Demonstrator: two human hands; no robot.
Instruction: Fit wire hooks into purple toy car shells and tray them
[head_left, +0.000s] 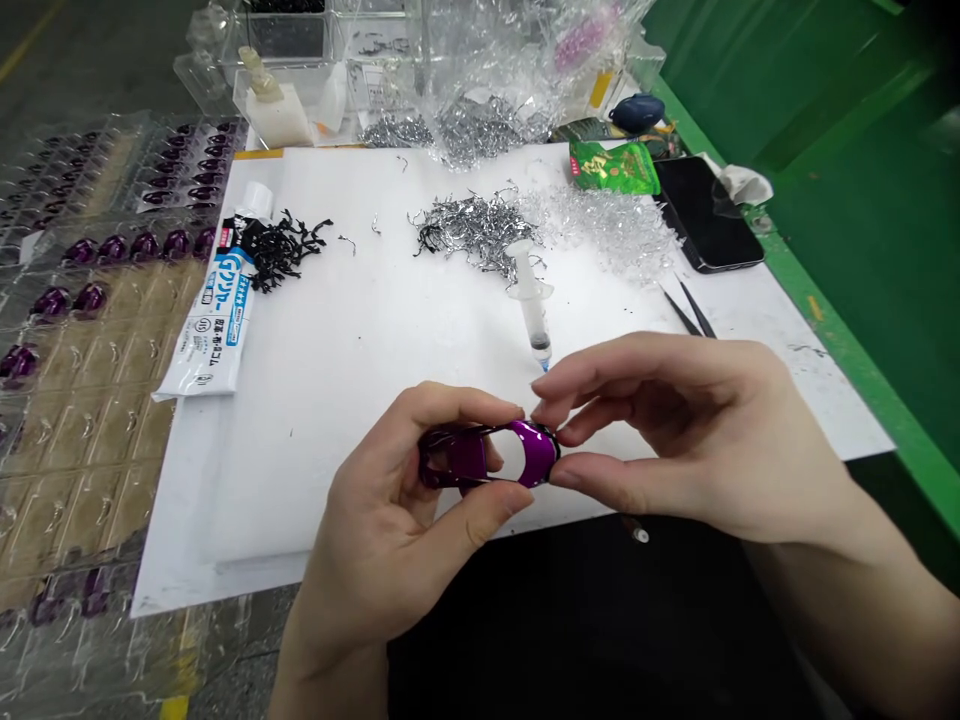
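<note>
A glossy purple toy car body [538,450] with window openings is held over the front part of the white work mat. My left hand [401,510] grips it along both sides between thumb and fingers. At its right end, the thumb and fingertips of my right hand [675,430] pinch the dark-edged tip of the body. Just beyond my right fingertips lies a syringe [534,310] with a blue tip and a little dark liquid inside. Black tweezers [694,310] rest past my right hand, partly covered by it.
Piles of silvery pieces [480,230], black pieces [281,245] and clear pieces [622,235] lie across the mat. A glue tube [214,320] is at left, beside plastic trays [97,400] of purple car bodies. A green packet [615,167] and a phone [709,215] are at right.
</note>
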